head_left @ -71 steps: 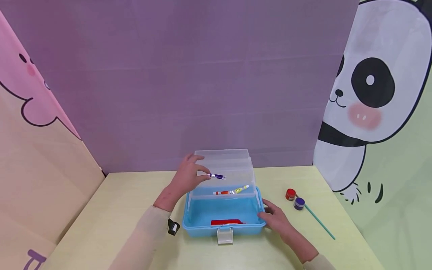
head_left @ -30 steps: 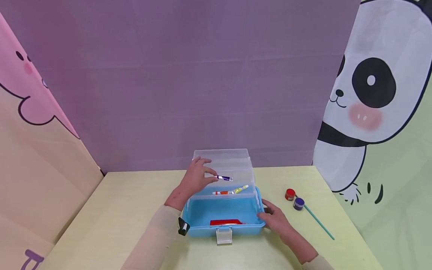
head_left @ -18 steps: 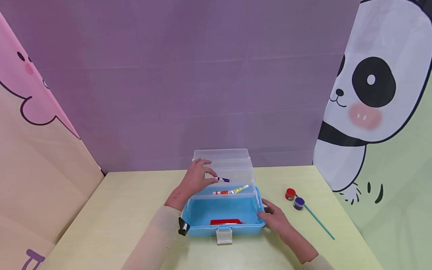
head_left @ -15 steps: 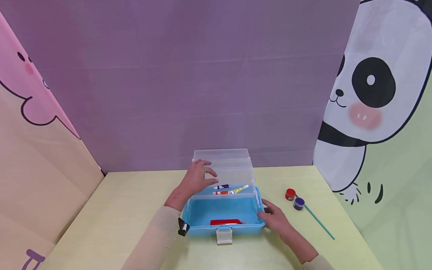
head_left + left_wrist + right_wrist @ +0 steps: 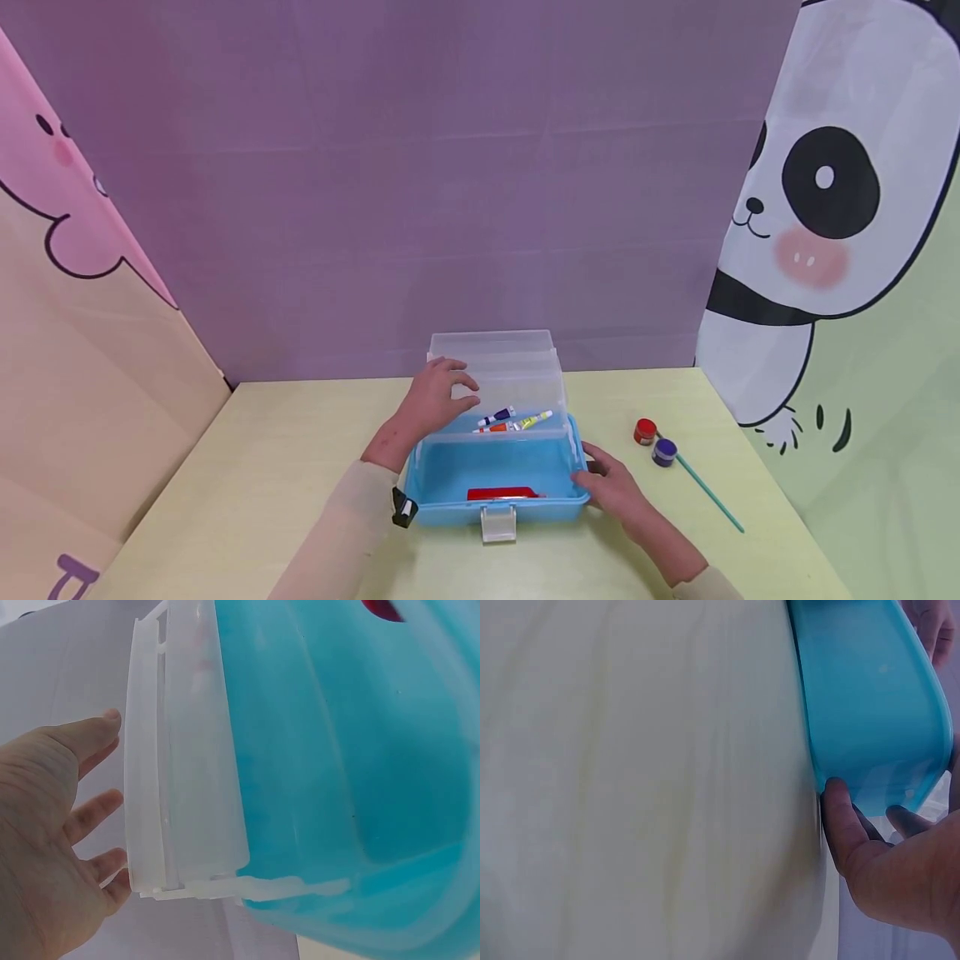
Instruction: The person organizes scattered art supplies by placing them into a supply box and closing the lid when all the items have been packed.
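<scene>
Reads as a staged booth, exact room type unclear: purple backdrop (image 5: 480,183) behind the pale desk (image 5: 300,450), panda print (image 5: 840,167) right, pink cartoon print (image 5: 82,242) left.

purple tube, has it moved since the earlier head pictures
Yes: down in the head view, judged against the still box. The purple tube has left the left hand and lies by the orange tube.

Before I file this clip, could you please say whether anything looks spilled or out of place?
Nothing looks spilled. At the rear of the blue box, the purple tube and yellow tube lie askew to the orange tube, slightly jumbled.
</scene>
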The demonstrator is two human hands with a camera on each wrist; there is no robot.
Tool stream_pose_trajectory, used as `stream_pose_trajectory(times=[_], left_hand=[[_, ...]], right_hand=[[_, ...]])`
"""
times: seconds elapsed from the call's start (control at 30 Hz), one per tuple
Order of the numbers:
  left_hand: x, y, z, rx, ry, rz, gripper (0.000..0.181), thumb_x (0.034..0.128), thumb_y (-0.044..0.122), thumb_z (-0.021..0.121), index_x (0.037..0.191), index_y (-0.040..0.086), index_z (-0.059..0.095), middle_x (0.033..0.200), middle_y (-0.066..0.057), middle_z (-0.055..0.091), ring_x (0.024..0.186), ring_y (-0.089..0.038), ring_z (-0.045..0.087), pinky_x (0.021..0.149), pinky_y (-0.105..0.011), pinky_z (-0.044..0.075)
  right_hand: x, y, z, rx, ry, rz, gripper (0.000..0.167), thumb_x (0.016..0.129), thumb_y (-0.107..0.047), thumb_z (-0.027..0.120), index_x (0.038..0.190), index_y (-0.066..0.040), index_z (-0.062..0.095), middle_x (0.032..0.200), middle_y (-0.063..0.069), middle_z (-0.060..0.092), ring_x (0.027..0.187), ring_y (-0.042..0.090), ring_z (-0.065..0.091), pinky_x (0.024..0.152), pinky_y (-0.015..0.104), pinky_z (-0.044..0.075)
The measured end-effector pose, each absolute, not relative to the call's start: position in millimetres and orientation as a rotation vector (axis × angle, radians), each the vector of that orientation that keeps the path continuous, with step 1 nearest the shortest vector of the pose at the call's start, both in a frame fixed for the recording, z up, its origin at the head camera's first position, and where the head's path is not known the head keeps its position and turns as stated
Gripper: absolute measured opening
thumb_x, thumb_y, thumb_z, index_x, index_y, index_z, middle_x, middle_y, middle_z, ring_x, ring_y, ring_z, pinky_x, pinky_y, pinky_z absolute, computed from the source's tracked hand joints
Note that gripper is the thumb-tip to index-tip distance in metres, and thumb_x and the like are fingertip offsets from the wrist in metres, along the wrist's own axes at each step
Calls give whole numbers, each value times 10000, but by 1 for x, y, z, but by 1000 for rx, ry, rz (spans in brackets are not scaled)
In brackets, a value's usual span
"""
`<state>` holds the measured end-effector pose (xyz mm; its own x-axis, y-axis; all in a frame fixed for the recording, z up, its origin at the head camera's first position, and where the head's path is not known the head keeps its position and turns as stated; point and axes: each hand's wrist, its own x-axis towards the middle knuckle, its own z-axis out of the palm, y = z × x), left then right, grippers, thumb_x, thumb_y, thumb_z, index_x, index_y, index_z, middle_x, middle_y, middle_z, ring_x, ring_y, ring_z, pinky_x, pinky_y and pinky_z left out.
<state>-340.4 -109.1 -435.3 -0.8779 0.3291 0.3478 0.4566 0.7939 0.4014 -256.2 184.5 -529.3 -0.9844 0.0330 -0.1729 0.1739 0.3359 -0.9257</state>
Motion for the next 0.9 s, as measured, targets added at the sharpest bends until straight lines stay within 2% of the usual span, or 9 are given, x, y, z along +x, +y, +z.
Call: stream_pose_trajectory(times=[0.17,0.33,0.53,0.73,0.9], left_hand=[[-339,-112,-438,-618,-2708,-691,364,839,266,769,1188,201,689,1330,-46,566,1295,-294,428,1008,-566,394],[-334,-116,-440,-592,-2702,-697,440,843,265,758,1261,193,641,1342,-47,557,1311,-305,410,1024,-581,367],[-329,-123,-446,-534,-2731,-684,542,834,272,766,1334,183,577,1406,-75,488,1322,-301,383,1008,-558,398],[-323,-130,-456,-453,-2771,-816,800,823,323,778,1494,176,369,1523,-131,319,1364,-360,324,966,-577,426],[-319,-135,-463,-421,-2747,-958,990,792,397,794,1550,162,202,1556,-161,216,1372,-390,308,937,-591,438]], right_hand=[[-256,185,-530,194,2463,-1734,661,866,-180,678,1460,-55,417,1250,231,544,1075,371,564,778,440,566],[-257,185,-531,181,2458,-1744,658,864,-180,681,1457,-59,423,1243,222,551,1061,357,574,773,438,567],[-257,185,-531,170,2473,-1739,658,862,-183,680,1455,-56,425,1236,217,556,1061,354,572,782,446,564],[-258,185,-531,173,2469,-1744,658,862,-181,681,1454,-53,426,1227,215,558,1052,348,576,775,437,567],[-257,185,-531,175,2465,-1743,659,861,-189,683,1453,-52,426,1232,217,557,1052,347,576,775,440,567]])
